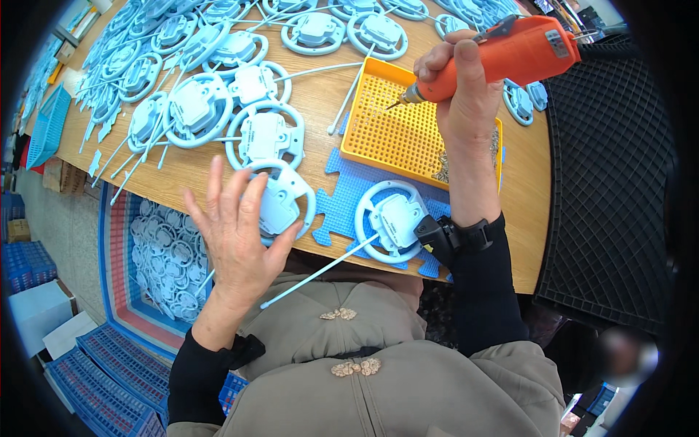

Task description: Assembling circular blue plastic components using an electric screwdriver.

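Note:
My right hand (470, 102) is wrapped round an orange electric screwdriver (510, 58), its thumb along the body. The bit points left above a yellow perforated tray (397, 124), clear of any part. My left hand (244, 226) has its fingers spread, with forefinger and thumb at the rim of a light-blue toy steering wheel (280, 206) by the table's near edge. That hand covers the wheel's left side. Another light-blue steering wheel (397, 222), with a long thin stem, lies on a blue foam mat (342, 197) between my hands.
Many light-blue wheels (196, 109) with stems are heaped over the wooden table (528, 211) at far left. Small screws (443, 169) lie in the tray's right part. A black ribbed surface (604, 182) borders the right. Below the left edge, a bin (120, 291) holds more wheels.

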Motion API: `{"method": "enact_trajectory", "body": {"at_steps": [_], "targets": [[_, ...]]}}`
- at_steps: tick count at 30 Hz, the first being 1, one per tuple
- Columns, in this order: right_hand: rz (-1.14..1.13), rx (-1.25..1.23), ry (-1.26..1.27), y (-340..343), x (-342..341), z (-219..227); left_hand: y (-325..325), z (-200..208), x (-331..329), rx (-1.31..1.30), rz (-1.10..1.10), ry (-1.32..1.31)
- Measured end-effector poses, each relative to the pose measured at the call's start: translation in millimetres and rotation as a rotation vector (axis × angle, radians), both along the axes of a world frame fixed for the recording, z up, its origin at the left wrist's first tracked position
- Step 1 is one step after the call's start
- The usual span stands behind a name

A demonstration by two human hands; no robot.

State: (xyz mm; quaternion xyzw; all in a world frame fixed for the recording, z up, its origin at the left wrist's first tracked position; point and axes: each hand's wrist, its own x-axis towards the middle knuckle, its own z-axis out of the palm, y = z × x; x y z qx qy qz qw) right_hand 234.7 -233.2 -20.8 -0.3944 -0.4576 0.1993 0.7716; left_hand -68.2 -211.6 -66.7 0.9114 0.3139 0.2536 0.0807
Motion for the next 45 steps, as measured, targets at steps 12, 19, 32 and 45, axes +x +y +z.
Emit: {"method": "enact_trajectory", "body": {"at_steps": [12,19,32,45], "targets": [[-0.031,-0.048,0.007,5,-1,-7,-3,8,38,-0.094,-0.240,0.000],[-0.058,-0.065,0.046,1,-6,2,3,11,33,-0.103,-0.162,-0.013],[0.228,-0.046,-0.009,-86,-76,60,-25,25,70,-0.344,-0.373,-0.144],[0.149,-0.217,-0.139,-85,-88,53,-25,28,70,-0.398,-0.357,-0.069]]}}
